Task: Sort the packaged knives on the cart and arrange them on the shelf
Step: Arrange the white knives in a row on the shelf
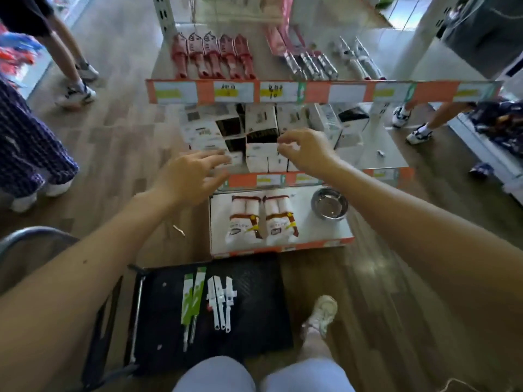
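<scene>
Both my hands are raised over the middle tier of the orange-edged metal shelf unit (pixel 319 91), above the stacked white and black cartons (pixel 260 123).

My left hand (pixel 195 176) is wide open, fingers spread and straight, with the fingertips at the front cartons. It holds nothing.

My right hand (pixel 305 151) has its fingers loosely curled and thumb and forefinger close together. Because of blur, I cannot tell whether they pinch anything.

The black flat cart platform (pixel 254 321) lies below, near my knees. It carries two green-and-white packaged knives (pixel 194 295) side by side, and just beside them three white packaged knives (pixel 222 298).

On the top tier, a row of red packaged knives (pixel 212 55) lies at the left and grey-handled packaged knives (pixel 311 63) at the right.

The bottom tier holds a round steel bowl (pixel 329 205).
</scene>
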`<state>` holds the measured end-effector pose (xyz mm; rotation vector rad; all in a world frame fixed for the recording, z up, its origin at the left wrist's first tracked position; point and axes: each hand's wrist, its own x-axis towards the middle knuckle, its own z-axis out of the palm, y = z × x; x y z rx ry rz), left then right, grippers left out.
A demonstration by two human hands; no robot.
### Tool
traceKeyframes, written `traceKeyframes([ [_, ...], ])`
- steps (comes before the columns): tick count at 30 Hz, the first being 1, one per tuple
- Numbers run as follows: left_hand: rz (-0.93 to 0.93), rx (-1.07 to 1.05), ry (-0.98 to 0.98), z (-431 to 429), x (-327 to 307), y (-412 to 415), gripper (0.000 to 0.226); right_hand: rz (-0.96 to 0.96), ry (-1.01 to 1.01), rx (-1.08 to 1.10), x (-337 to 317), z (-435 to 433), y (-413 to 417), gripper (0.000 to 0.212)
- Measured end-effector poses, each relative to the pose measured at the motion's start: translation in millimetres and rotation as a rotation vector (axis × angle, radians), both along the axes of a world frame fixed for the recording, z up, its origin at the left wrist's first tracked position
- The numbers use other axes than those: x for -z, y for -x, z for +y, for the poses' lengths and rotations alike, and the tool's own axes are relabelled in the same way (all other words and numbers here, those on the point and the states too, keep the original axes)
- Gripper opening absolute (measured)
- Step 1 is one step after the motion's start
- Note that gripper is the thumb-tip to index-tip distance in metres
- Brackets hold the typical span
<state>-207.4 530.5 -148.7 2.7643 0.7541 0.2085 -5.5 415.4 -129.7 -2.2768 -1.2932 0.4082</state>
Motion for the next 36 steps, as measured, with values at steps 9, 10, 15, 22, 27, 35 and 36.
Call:
traceKeyframes([
  [9,-0.015,-0.244,0.31,-49.6,65.4,72.5,0.038,0.068,0.32,-0.053,76.1,-45.0,69.3,0.036],
  [10,0.01,-0.284,0.339,-54.0,76.0,76.1,0.039,0.084,0.344,-0.06,88.6,-46.8,72.2,0.037],
  [15,0.037,-0.563,0.499,-72.2,152.7,102.6,0.043,0.077,0.471,-0.094,164.8,-56.7,99.0,0.038],
  [22,0.091,-0.751,0.681,-103.6,286.0,131.1,0.046,0.124,0.583,-0.173,296.2,-83.7,160.8,0.031],
  [27,0.148,-0.832,0.788,-119.7,376.5,147.2,0.046,0.205,0.559,-0.016,399.0,-91.3,194.3,0.026],
  [35,0.211,-0.847,0.826,-127.5,558.2,148.7,0.041,0.297,0.525,0.167,586.6,-82.6,229.6,0.021],
  [36,0.221,-0.853,0.826,-129.5,580.1,148.7,0.04,0.299,0.515,0.19,608.4,-83.0,232.4,0.02],
])
